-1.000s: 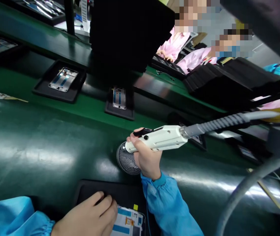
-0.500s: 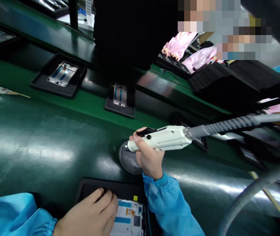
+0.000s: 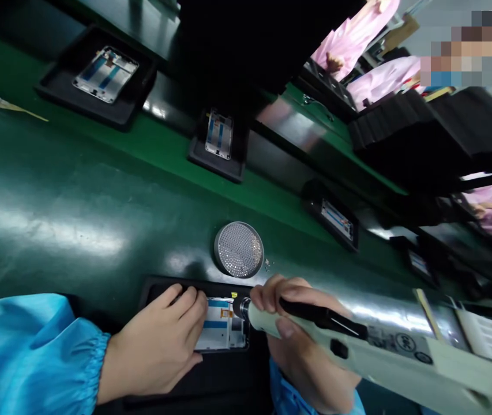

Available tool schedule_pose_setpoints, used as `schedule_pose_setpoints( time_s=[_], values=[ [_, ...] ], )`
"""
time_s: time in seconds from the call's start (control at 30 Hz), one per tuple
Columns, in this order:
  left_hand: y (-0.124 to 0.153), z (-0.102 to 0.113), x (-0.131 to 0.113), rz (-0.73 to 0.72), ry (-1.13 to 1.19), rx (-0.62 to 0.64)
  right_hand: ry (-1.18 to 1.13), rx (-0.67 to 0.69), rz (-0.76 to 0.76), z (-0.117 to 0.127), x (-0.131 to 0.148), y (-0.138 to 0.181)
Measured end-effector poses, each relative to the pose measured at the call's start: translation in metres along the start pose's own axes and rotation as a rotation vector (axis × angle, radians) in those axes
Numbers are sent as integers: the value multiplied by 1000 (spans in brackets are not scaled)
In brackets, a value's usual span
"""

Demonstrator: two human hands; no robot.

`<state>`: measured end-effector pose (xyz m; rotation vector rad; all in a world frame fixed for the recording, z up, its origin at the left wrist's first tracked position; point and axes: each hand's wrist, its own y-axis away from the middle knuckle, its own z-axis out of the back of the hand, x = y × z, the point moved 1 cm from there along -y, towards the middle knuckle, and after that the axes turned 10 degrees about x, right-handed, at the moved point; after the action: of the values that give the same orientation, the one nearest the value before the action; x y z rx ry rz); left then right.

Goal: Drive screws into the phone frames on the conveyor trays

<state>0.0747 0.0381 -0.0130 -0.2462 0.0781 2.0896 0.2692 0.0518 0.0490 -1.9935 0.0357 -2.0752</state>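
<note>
My right hand [image 3: 301, 323] is closed around a pale electric screwdriver [image 3: 384, 363] with a black lever. Its dark tip is over the right end of a phone frame [image 3: 217, 340], near a yellow tab; whether it touches cannot be made out. The silver frame with blue strips lies in a black tray [image 3: 228, 380]. My left hand [image 3: 159, 340] grips the frame's left end, fingers along the upper edge and thumb below, hiding that end. Just beyond the tray stands a round, perforated screw dish [image 3: 239, 251], with small screws gathered at its right side.
Several black trays with phone frames stand along the far strip, one at the left [image 3: 107, 75], one mid-bench [image 3: 220, 134]. A few tiny screws [image 3: 268, 264] lie beside the dish. Dark stacked trays [image 3: 410, 127] and people in pink sleeves [image 3: 353, 40] are across the bench.
My right hand has brought the screwdriver from the screw dish back to the phone frame, uncovering the dish. My left hand stays on the frame. The camera view has shifted.
</note>
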Motion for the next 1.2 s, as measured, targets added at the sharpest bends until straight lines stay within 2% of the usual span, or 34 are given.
schedule_pose_setpoints(
  time_s=[0.5, 1.2],
  values=[
    [-2, 3, 0, -9, 24, -15, 0, 38, -41, -9, -10, -3],
    [-2, 2, -2, -8, 73, -35, 35, 35, -28, -18, -6, -5]
  ],
)
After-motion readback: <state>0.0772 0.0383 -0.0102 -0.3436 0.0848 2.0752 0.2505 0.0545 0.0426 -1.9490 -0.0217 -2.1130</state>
